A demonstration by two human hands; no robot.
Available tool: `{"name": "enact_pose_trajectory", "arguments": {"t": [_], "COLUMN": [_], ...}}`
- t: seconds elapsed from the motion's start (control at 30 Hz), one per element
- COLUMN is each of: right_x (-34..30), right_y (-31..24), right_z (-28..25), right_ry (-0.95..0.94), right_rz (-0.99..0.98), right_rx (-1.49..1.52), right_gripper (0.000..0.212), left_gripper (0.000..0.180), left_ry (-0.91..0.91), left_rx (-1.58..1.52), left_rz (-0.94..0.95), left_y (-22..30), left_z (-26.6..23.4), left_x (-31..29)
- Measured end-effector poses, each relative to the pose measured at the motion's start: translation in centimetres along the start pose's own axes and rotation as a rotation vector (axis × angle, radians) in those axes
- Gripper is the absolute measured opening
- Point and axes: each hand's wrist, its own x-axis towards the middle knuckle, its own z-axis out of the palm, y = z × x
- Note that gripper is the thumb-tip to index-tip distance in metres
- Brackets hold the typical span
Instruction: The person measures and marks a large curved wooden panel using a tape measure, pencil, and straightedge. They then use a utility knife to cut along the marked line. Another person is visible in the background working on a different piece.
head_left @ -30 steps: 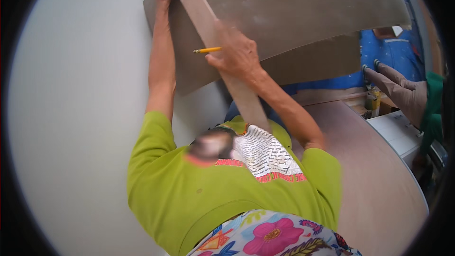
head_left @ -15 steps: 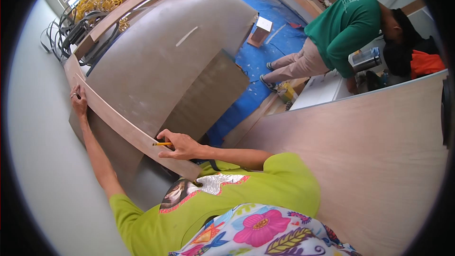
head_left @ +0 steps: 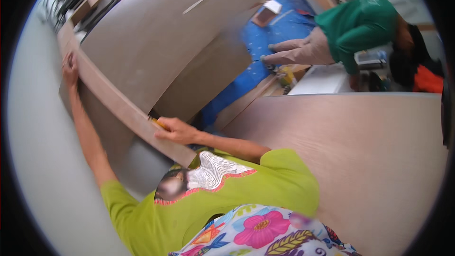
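A long, narrow wooden board runs slantwise from the upper left down to my chest. Near its far end my left hand is closed round the edge, its fingers partly blurred. Close to the board's near end, my right hand is closed on a yellow pencil and rests against the board. The pencil's tip lies over the board's edge. Beyond the board spreads a large grey-brown sheet panel with a pale streak on it.
A white wall rises at my left. To my right lies a wide wood-faced panel. Blue sheeting covers the floor, with a small box on it. A person in a green top bends over at the right. Cables are heaped upper left.
The view has shifted and blurred. My right hand has closed down nearer the board, and the pencil has turned from level to slanted. My left hand remains at the board's far part.
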Motion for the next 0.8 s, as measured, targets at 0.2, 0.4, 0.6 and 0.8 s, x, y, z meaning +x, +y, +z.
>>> {"name": "enact_pose_trajectory", "arguments": {"t": [0.2,0.4,0.6,0.8], "right_x": [0.0,-0.3,-0.6,-0.7], "right_y": [0.3,-0.2,0.4,-0.7], "right_z": [3.2,4.6,4.8,4.9], "right_ry": [0.060,-0.012,0.005,0.001], "right_rz": [0.016,0.045,0.038,0.044], "right_rx": [0.131,-0.013,0.033,0.028], "right_gripper": [0.033,0.033,0.034,0.035], "left_gripper": [0.023,0.021,0.020,0.022], "left_ry": [0.189,0.204,0.195,0.215], "left_rx": [-0.074,-0.070,-0.032,-0.027], "left_rz": [0.095,-0.056,-0.053,0.107], "left_y": [2.9,5.1,4.6,3.9], "left_z": [2.4,-1.9,-2.8,-3.0], "left_x": [0.2,-1.3,-1.6,-1.4]}}
